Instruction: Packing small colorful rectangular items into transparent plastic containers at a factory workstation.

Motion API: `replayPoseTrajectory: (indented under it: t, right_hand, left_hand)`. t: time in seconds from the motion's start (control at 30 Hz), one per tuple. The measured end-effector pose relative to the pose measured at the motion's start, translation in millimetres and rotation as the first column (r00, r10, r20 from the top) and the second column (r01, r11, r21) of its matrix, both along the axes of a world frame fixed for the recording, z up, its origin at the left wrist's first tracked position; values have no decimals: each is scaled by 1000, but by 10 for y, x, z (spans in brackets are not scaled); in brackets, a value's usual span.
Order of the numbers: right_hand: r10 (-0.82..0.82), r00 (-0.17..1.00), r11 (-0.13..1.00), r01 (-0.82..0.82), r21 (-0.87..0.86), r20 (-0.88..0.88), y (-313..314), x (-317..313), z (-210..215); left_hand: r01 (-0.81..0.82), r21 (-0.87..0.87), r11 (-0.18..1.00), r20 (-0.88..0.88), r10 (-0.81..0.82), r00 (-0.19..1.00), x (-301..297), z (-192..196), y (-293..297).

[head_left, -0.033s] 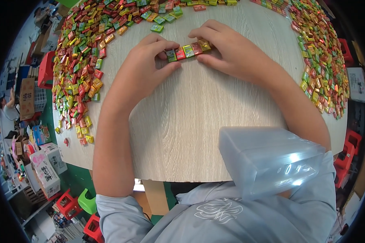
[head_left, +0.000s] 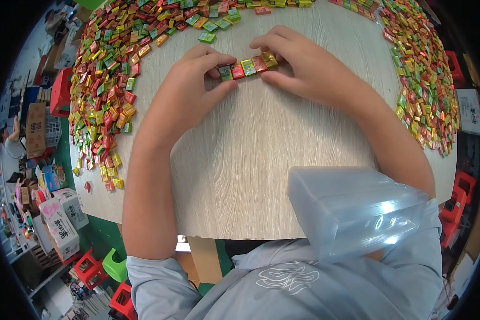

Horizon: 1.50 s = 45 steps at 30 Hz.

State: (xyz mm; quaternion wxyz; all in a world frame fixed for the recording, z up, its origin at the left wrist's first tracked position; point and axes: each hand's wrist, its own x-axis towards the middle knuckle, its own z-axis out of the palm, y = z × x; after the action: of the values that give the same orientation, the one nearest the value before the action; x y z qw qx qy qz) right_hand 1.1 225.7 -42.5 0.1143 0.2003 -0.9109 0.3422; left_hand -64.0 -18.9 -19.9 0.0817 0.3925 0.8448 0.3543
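Note:
A short row of small, block-shaped wrapped candies [head_left: 248, 67] in green, red and yellow lies side by side at the far middle of the table. My left hand [head_left: 186, 85] pinches its left end, thumb in front and fingers behind the green candy. At the other end, the thumb and fingers of my right hand [head_left: 309, 72] close around the yellow candy. Part of each end piece is hidden by my fingertips. Close to my right forearm stands a stack of clear plastic boxes [head_left: 336, 197], near the table's front edge.
A big heap of the same candies [head_left: 104, 106] curves along the table's left and far side. Another heap [head_left: 421, 90] covers the right side. Red stools [head_left: 88, 268], a green stool [head_left: 113, 265] and cartons [head_left: 58, 226] stand on the floor. A person [head_left: 12, 146] is at far left.

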Motion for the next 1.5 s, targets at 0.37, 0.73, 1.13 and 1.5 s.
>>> replayPoseTrajectory:
  t: [0.37, 0.73, 1.13, 1.5]
  right_hand:
    - [-262, 957, 943, 281, 179, -125, 248, -193, -84]
    - [-231, 935, 826, 334, 455, -268, 277, -738, 160]
    - [-351, 916, 660, 391, 642, -196, 437, -1310, 64]
    - [-245, 969, 856, 204, 474, 26, 357, -328, 113]
  left_hand:
    - [10, 16, 1000, -25, -10, 1000, -17, -13, 15]
    - [-24, 53, 998, 99, 19, 995, -39, -32, 6]
    - [0, 110, 994, 66, -7, 998, -86, -117, 14]
    - [37, 100, 994, -45, -33, 998, -88, -155, 35]
